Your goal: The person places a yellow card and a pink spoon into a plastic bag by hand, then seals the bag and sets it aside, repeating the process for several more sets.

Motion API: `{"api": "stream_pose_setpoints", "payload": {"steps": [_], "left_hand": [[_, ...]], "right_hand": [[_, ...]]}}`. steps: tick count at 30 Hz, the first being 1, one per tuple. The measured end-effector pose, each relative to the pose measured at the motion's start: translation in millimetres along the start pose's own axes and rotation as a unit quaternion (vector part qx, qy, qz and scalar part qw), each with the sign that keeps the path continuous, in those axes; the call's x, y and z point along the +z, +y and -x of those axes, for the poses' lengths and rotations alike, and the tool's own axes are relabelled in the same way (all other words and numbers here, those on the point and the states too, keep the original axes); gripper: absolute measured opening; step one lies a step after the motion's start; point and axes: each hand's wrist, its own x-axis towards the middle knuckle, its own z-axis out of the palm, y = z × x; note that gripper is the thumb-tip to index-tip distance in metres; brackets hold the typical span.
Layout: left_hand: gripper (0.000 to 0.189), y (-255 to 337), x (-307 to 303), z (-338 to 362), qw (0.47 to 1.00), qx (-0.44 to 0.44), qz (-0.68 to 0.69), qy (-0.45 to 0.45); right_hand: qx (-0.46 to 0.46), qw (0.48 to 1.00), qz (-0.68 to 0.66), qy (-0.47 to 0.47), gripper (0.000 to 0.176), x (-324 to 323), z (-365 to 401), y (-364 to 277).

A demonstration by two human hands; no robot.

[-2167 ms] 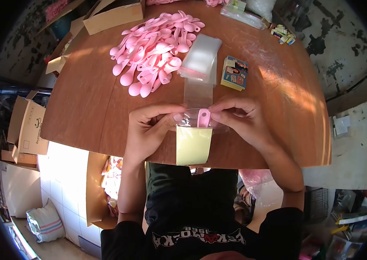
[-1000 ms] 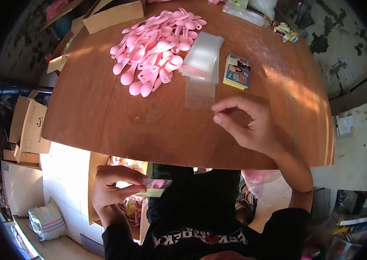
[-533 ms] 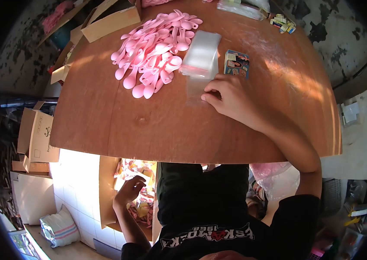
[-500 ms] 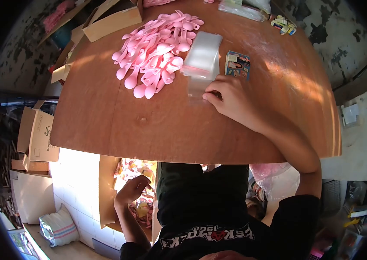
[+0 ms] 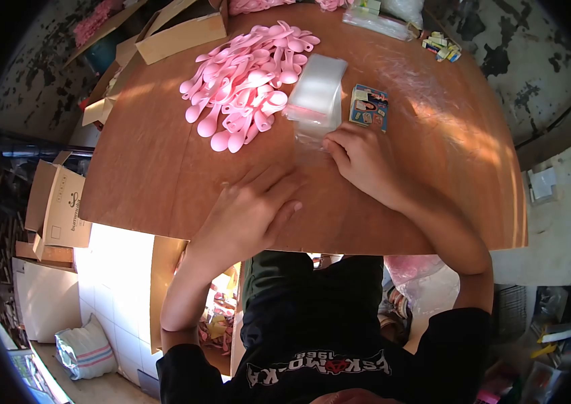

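My left hand (image 5: pixel 248 209) is over the near part of the wooden table, its fingers apart and nothing in them. To its right, my right hand (image 5: pixel 361 156) has thumb and forefinger pinched at the near end of a clear plastic bag (image 5: pixel 312 133). That bag lies partly under a stack of clear bags (image 5: pixel 319 84). Beyond my left hand is a heap of pink plastic spoons (image 5: pixel 245 84). A small blue printed box or card stack (image 5: pixel 369 106) lies just past my right hand.
The brown table (image 5: pixel 144 168) has its near edge at my waist. An open cardboard box (image 5: pixel 181 34) stands at the back left. Small yellow and white packets (image 5: pixel 441 46) and more plastic bags (image 5: pixel 378 24) lie at the far side. Below the table is a box of pink scraps (image 5: pixel 218 323).
My left hand has come up from beside the box below the table to over the tabletop. My right hand has shifted slightly right, and the bag's near end looks lifted or creased.
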Motion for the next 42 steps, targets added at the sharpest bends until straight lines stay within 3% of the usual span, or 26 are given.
{"api": "stream_pose_setpoints", "payload": {"steps": [2,4,6,10,12,15,17,20,23,25,27,29,31,35,37,38,39,42], "left_hand": [[0.036,-17,15,-15,0.999,-0.002,-0.054,-0.006],[0.045,-35,29,-25,0.985,0.073,-0.152,-0.033],[0.045,-37,33,-27,0.985,0.078,-0.154,-0.028],[0.046,-38,32,-30,0.987,0.076,-0.137,-0.045],[0.047,-37,32,-30,0.986,0.066,-0.142,-0.054],[0.046,-34,30,-26,0.987,0.051,-0.143,-0.059],[0.045,-35,32,-23,0.988,0.043,-0.134,-0.054],[0.045,-37,32,-24,0.988,0.049,-0.14,-0.035],[0.045,-36,24,-29,0.989,0.06,-0.127,-0.054],[0.045,-34,23,-26,0.996,0.038,-0.068,-0.04],[0.048,-22,20,-23,0.999,0.026,-0.026,0.023],[0.052,-15,12,-20,0.996,0.016,0.017,0.082],[0.064,-13,3,-16,0.989,0.121,-0.033,0.081],[0.073,-6,14,2,0.972,0.193,0.054,0.122],[0.071,-6,18,5,0.951,0.234,0.095,0.176],[0.06,-6,14,9,0.961,0.223,0.109,0.122],[0.06,-7,15,10,0.961,0.224,0.109,0.123],[0.033,-3,17,14,0.927,0.239,0.27,0.106]], "right_hand": [[-0.006,0.998,-0.046,0.041,0.011,5,0,5],[-0.012,0.992,-0.093,0.086,0.007,5,-3,6],[-0.022,0.972,-0.095,0.212,0.004,-4,-5,1],[-0.104,0.966,-0.001,0.236,0.007,-18,-4,6],[-0.157,0.964,0.09,0.196,0.008,-22,-1,4],[-0.161,0.946,0.156,0.235,0.008,-44,-8,1],[-0.126,0.948,0.169,0.238,0.007,-62,-18,-2],[0.026,0.97,0.077,0.23,0.015,-84,-39,0],[0.021,0.957,0.088,0.275,0.014,-98,-45,5],[0.005,0.962,0.089,0.259,0.011,-101,-36,-11],[-0.148,0.958,0.182,0.165,0.007,-99,-18,-29],[-0.197,0.951,0.207,0.117,0.014,-95,7,-59],[-0.21,0.954,0.2,0.076,0.017,-93,32,-87],[-0.223,0.955,0.194,0.026,0.02,-99,59,-117],[-0.216,0.965,0.148,-0.01,0.022,-104,60,-123],[-0.207,0.97,0.128,-0.016,0.021,-107,58,-124],[-0.208,0.97,0.129,-0.015,0.021,-108,56,-125],[-0.196,0.98,0.018,-0.032,0.02,-111,50,-127]]}}
